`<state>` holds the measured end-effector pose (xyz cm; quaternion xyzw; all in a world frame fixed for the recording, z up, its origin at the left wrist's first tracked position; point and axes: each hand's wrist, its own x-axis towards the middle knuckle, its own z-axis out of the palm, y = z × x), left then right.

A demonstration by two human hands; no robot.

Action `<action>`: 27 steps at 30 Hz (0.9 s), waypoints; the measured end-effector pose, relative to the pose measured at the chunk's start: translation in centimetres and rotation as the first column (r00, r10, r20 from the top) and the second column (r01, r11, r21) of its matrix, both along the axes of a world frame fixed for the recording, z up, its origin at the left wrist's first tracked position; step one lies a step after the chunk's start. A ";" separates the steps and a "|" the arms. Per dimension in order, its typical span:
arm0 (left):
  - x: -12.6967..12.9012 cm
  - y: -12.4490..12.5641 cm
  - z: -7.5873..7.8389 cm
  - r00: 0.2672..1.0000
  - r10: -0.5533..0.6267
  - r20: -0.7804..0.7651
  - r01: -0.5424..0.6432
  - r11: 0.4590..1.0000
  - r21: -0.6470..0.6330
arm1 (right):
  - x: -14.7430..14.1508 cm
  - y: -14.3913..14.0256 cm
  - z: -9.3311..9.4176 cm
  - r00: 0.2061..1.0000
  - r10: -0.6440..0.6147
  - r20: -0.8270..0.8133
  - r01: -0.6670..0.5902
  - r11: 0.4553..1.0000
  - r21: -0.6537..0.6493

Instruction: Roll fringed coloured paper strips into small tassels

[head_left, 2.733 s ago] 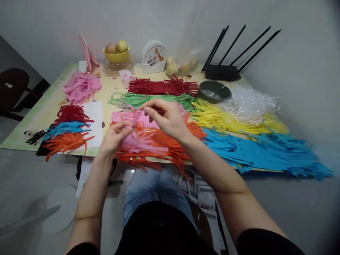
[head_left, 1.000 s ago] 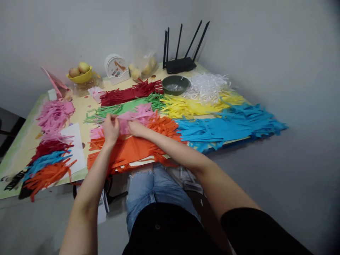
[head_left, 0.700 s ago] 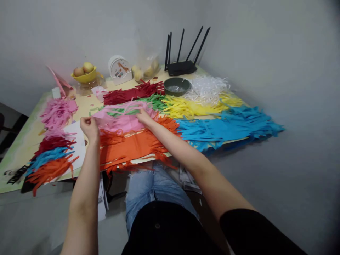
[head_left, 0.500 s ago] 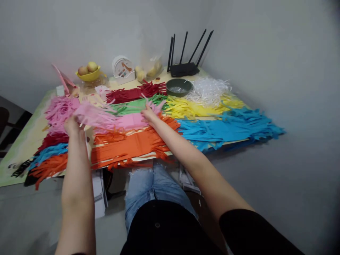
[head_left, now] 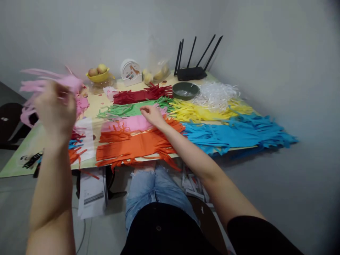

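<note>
My left hand [head_left: 57,109], raised over the table's left side, is closed on a pink fringed paper strip [head_left: 70,83] whose cut ends flare out to the left, blurred by motion. My right hand [head_left: 153,116] hovers over a pile of pink fringed strips [head_left: 132,123], its fingers curled to a pinch with nothing visible in them. Orange fringed strips [head_left: 130,143] lie nearer me, green ones [head_left: 135,108] just behind. Under my left forearm, red, blue and orange fringe ends [head_left: 75,154] show on a white sheet [head_left: 89,132].
Yellow fringe [head_left: 196,110], blue fringe [head_left: 223,132] and white shreds [head_left: 217,95] cover the right side. Dark red fringe [head_left: 143,94], a green bowl [head_left: 186,91], a black router [head_left: 191,73], a yellow fruit bowl [head_left: 98,76] and a white coaster holder [head_left: 131,72] stand farther back.
My left hand has lifted left and toward me, carrying a pink strip away from the middle pile. My right hand stays over the pink strips. The view has shifted slightly.
</note>
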<state>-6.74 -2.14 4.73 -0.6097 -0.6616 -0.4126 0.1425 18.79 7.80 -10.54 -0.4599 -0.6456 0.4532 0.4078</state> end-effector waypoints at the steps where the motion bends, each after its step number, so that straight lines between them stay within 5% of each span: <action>1: 1.9 -0.5 -0.7 0.997 -0.013 -0.074 0.009 0.999 -0.052 | 0.0 -1.5 1.3 1.000 0.005 -0.019 -0.003 0.993 0.120; 4: 6.5 -1.3 -3.0 0.977 -0.138 -0.161 0.113 0.981 -0.156 | -0.4 -6.1 4.6 0.997 0.071 0.037 -0.079 0.782 0.618; 5: 7.7 -1.4 -3.6 0.970 -0.192 -0.149 0.166 0.971 -0.174 | -0.5 -7.2 5.2 0.993 0.075 0.091 -0.117 0.706 0.699; 7: 9.3 -1.6 -4.5 0.951 -0.291 -0.103 0.265 0.942 -0.208 | -0.8 -8.4 5.6 0.984 0.040 0.174 -0.159 0.641 0.751; 15: 9.8 -3.2 -4.8 0.880 -0.458 0.122 0.474 0.841 -0.260 | 2.1 -7.2 6.7 0.920 0.006 0.391 -0.241 0.796 0.555; 21: 7.7 -2.8 -5.4 0.745 -0.554 0.371 0.664 0.669 -0.335 | 5.3 -7.7 10.3 0.950 0.120 0.288 -0.260 0.812 0.522; 27: 7.5 -2.2 -6.1 0.618 -0.485 0.619 0.711 0.681 -0.177 | 6.7 -6.8 9.9 0.927 0.238 0.290 -0.344 0.847 0.404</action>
